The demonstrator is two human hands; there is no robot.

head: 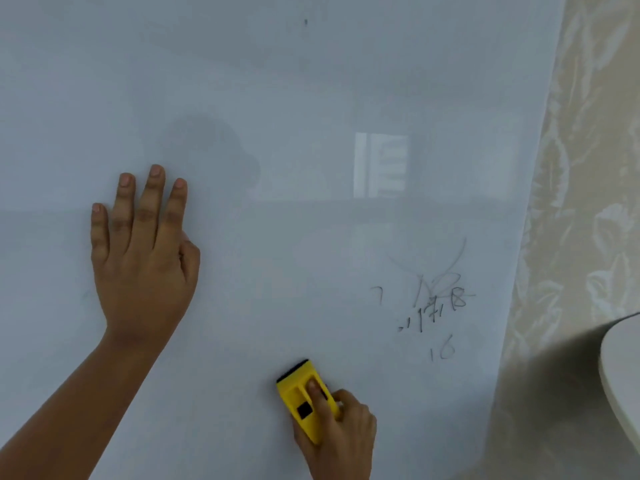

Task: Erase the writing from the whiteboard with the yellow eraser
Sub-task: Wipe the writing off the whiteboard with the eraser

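The whiteboard (277,98) fills most of the view. Faint dark writing (433,306) sits at its lower right, with a "16" below it and a thin curved stroke above. My right hand (341,434) grips the yellow eraser (301,400) near the board's bottom centre, pressed flat on the surface, left of and below the writing. A finger lies along the eraser's top. My left hand (142,258) rests flat on the board at the left, fingers spread and pointing up, holding nothing.
Beige patterned wallpaper (571,237) borders the board's right edge. A white rounded object (623,375) juts in at the lower right. A small dark speck (305,21) marks the board's top. A window reflection (381,164) shows on the board's middle.
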